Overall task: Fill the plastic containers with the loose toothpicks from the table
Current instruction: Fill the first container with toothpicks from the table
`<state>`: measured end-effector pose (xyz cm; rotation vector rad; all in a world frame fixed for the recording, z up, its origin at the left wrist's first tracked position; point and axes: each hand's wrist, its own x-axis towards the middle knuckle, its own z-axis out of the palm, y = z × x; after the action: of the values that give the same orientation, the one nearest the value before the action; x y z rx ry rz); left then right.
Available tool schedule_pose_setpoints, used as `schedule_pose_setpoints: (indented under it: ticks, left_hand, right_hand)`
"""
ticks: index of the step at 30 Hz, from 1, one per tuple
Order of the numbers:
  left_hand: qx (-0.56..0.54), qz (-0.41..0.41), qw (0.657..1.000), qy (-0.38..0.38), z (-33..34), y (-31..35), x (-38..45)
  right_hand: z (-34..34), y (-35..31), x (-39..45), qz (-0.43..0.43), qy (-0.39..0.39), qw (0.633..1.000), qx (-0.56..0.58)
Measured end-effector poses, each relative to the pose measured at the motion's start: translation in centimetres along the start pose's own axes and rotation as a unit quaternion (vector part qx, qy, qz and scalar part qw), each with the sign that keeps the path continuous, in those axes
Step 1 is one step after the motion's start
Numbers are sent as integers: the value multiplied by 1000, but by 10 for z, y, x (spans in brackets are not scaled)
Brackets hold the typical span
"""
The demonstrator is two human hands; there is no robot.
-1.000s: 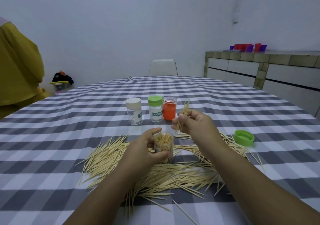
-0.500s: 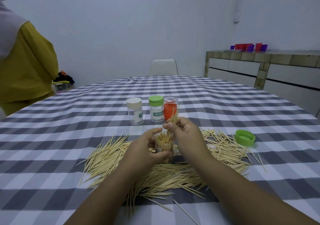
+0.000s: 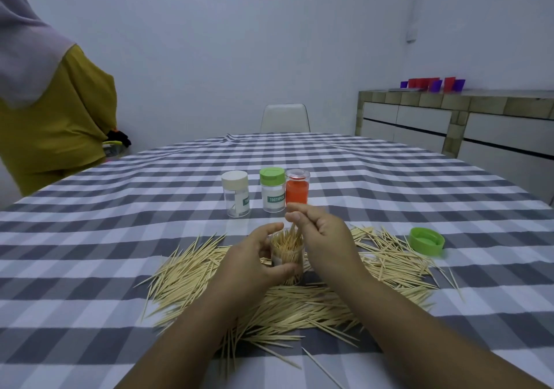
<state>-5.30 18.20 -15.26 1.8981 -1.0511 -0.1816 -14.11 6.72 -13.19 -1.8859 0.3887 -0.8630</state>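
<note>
Toothpicks [image 3: 299, 298] lie heaped near the desk's [image 3: 90, 238] front edge, within easy reach. Left hand [image 3: 254, 262] wraps the open jar [image 3: 287, 256] to keep it upright, while right hand [image 3: 320, 232] pinches a few sticks, feeding them in.

Both forearms bare, no sleeves in view; left hand [image 3: 254, 264] and right hand [image 3: 322, 232] bare too (no rings, watch or gloves visible)

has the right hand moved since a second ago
Yes. The right hand has come leftward and down, from beside the orange container to the mouth of the open container, lowering its toothpicks in.
</note>
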Motion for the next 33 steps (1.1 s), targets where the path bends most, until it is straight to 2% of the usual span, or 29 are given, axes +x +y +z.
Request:
schedule_pose_setpoints:
  ticks: [3, 6, 10, 15, 18, 20, 23, 26, 33]
  left_hand:
    - [-3, -2, 1000, 1, -1, 1, 0]
    - [2, 5, 1000, -1, -1, 4, -1]
    - [2, 3, 1000, 2, -1, 3, -1]
    - [1, -4, 1000, -1, -1, 2, -1]
    - [8, 0, 1000, -4, -2, 3, -1]
    - [8, -2, 1000, -3, -2, 4, -1]
    - [1, -11, 1000, -1, -1, 4, -1]
    - [-1, -15, 1000, -2, -1, 4, -1]
    - [-11, -24, 1000, -4, -1, 4, -2]
  right_hand:
    - [2, 0, -4, 11, -20, 1000, -10]
    - [3, -1, -6, -14, -17, 999, -26]
    - [2, 2, -2, -18, 18, 992, -126]
    - [1, 4, -2, 5, 45, 998, -49]
    - [0, 2, -1, 12, 1, 997, -71]
    - [-1, 1, -1, 39, -23, 998, -44]
    - [-5, -3, -1, 63, 13, 997, 34]
    - [-9, -1, 1, 60, 51, 997, 26]
    - [-28, -7, 8, 87, -20, 996, 13]
